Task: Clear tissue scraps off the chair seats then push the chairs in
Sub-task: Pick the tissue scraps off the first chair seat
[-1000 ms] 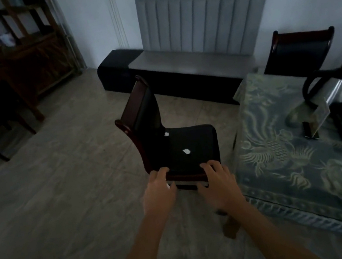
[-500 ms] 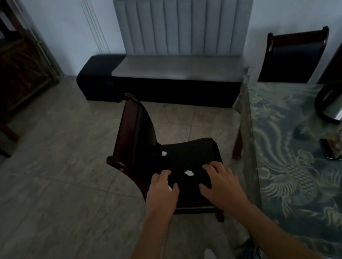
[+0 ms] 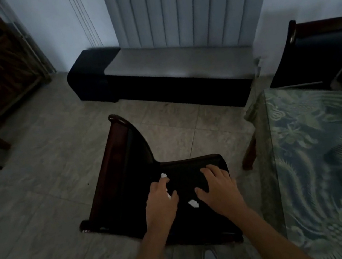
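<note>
Dim room, tiled floor (image 3: 44, 218), grey padded settee (image 3: 177, 67) against the wall, cloth-covered bench (image 3: 329, 159) sitting to the right. Dark chair (image 3: 126, 182) is standing pulled out beside it. Three white tissue scraps are lying on the seat: one (image 3: 163, 175) at the left hand's (image 3: 160, 201) fingertips, one (image 3: 169, 194) under its thumb side, one (image 3: 193, 203) between both hands. Right hand (image 3: 217, 188) is resting spread on the seat, gripping nothing. Left is looking half-curled (pinch not confirmable). Scraps likely feather-light, soft, crushable: fingertip pinch is sufficing. Chair probably stiff, heavyish; push at the backrest rail.

dim, bluish, soft, edges bent
</note>
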Tool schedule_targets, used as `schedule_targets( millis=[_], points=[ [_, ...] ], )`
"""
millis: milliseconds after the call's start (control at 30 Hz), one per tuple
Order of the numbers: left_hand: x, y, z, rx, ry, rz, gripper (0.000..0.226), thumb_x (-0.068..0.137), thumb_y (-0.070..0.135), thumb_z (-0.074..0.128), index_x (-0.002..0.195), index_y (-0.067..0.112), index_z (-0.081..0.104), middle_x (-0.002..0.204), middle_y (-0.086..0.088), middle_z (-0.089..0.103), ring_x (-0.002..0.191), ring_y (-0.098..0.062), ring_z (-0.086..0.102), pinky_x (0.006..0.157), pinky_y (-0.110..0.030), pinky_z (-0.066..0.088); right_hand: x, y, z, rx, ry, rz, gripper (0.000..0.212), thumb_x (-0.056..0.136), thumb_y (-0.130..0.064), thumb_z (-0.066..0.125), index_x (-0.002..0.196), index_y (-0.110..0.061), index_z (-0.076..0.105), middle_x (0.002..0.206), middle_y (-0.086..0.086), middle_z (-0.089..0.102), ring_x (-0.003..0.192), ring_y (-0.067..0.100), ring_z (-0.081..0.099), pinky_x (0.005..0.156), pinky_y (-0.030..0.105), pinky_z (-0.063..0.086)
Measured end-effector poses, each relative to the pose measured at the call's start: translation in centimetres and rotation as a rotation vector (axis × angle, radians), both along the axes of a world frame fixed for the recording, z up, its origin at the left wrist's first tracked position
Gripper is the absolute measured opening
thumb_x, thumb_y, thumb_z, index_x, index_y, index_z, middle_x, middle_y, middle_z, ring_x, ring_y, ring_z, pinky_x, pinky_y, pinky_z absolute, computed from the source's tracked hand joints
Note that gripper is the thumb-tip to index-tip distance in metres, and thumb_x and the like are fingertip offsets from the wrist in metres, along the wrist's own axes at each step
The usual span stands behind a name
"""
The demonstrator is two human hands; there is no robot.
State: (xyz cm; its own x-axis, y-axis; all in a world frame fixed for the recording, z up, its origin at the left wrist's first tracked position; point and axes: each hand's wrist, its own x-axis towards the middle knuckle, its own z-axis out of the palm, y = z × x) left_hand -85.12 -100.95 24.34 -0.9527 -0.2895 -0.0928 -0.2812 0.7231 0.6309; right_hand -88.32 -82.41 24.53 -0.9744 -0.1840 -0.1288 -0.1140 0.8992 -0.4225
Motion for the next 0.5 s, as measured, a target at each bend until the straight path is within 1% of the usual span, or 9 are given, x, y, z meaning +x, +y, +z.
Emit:
schedule_targets(
  millis=[167,267,333,433,500],
  points=[
    [-3.6,0.2,-2.2,0.036,-0.057,0.004,0.045,0.091,0.029,0.064,0.134,0.020,0.053,0.118,-0.003,0.054,0.097,-0.013,0.055,0.083,-0.032,0.051,-4.0,-0.7,-2.2,-0.006,-0.043,0.033,0.067,0.086,-0.057,0.053,0.143,-0.023,0.041,0.153,0.005,0.036,0.136,0.031,0.036,0.106,0.053,0.038],
    [-5.9,-0.3,-4.3,0.028,-0.108,0.009,0.045,0.092,0.029,0.064,0.134,0.019,0.053,0.121,-0.005,0.054,0.103,-0.019,0.058,0.086,-0.035,0.052,-5.8,-1.5,-4.3,-0.005,-0.085,0.063,0.067,0.088,-0.056,0.052,0.145,-0.024,0.038,0.154,0.004,0.034,0.137,0.032,0.035,0.106,0.052,0.038],
    [-7.0,-0.7,-5.7,0.035,-0.145,0.009,0.044,0.092,0.028,0.064,0.134,0.019,0.053,0.121,-0.006,0.054,0.104,-0.021,0.058,0.085,-0.034,0.051,-6.6,-2.2,-5.9,0.020,-0.117,0.098,0.068,0.090,-0.054,0.052,0.147,-0.023,0.035,0.155,0.004,0.034,0.137,0.032,0.036,0.106,0.052,0.038],
    [-8.1,-1.4,-8.3,0.069,-0.180,0.008,0.042,0.092,0.027,0.065,0.132,0.018,0.054,0.119,-0.007,0.055,0.102,-0.020,0.058,0.084,-0.033,0.050,-7.4,-3.4,-8.4,0.042,-0.152,0.112,0.069,0.090,-0.055,0.050,0.149,-0.024,0.031,0.156,0.003,0.033,0.138,0.031,0.037,0.108,0.052,0.035],
    [-8.4,-1.8,-10.4,0.093,-0.218,0.016,0.042,0.092,0.026,0.065,0.132,0.018,0.055,0.119,-0.008,0.056,0.103,-0.020,0.057,0.084,-0.030,0.048,-7.6,-4.1,-10.4,0.066,-0.169,0.103,0.068,0.089,-0.055,0.051,0.148,-0.024,0.033,0.156,0.004,0.034,0.138,0.031,0.037,0.109,0.052,0.032]
  ],
)
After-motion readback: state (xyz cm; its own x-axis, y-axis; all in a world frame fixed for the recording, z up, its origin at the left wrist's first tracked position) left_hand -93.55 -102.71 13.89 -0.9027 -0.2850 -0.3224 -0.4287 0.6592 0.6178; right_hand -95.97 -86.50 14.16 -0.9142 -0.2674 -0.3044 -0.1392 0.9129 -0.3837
